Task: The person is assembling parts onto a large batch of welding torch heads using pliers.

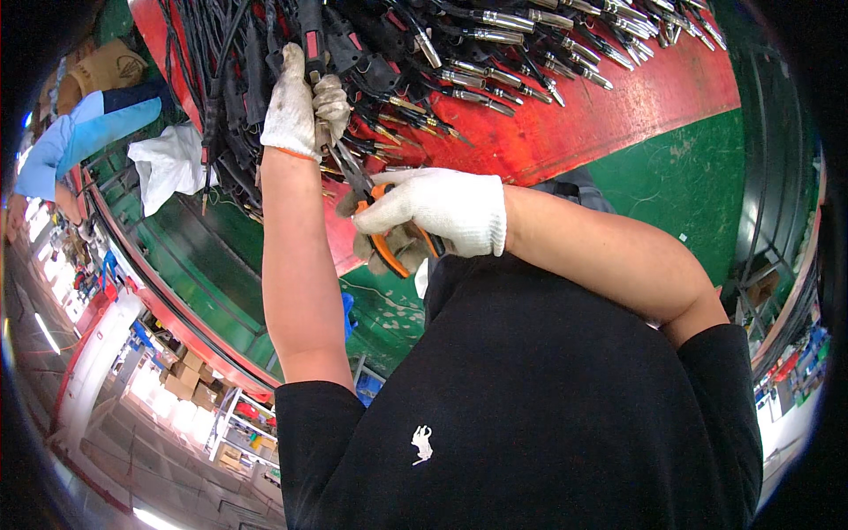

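Observation:
My left hand, in a white knit glove with soiled fingertips, is closed around a black handle with a red insert at the near side of a cable pile. Most of the grip is hidden by the glove. In my right hand, also gloved, is a pair of pliers with orange and black handles. Their metal jaws point up and left, close beneath my left fingers; whether they grip anything there cannot be made out. Around both hands lie black cables and silver metal connectors.
The pile rests on a red tabletop, its connector ends fanning out to the right. Green floor shows beyond the table edge. A white bag hangs at the left. A person in a blue shirt is at the far left.

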